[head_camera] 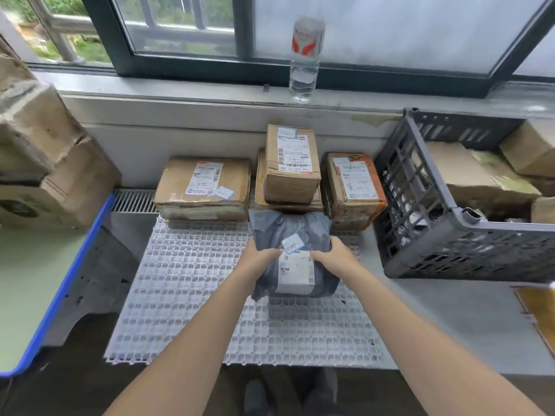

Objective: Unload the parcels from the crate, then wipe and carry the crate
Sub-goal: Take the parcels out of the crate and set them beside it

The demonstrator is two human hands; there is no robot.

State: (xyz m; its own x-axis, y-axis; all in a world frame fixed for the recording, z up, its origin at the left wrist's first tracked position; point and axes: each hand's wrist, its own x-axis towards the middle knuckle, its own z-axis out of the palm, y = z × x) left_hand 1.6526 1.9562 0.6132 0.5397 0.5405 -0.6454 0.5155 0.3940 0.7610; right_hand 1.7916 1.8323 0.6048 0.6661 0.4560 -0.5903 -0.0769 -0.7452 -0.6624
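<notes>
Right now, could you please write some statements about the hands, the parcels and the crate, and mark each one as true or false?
1. The left hand and the right hand both hold the grey bag. True.
2. The crate is empty. False: boxes still lie in it.
3. A bottle stands on the windowsill. True.
4. The grey bag is inside the crate. False: it is over the white mat, left of the crate.
</notes>
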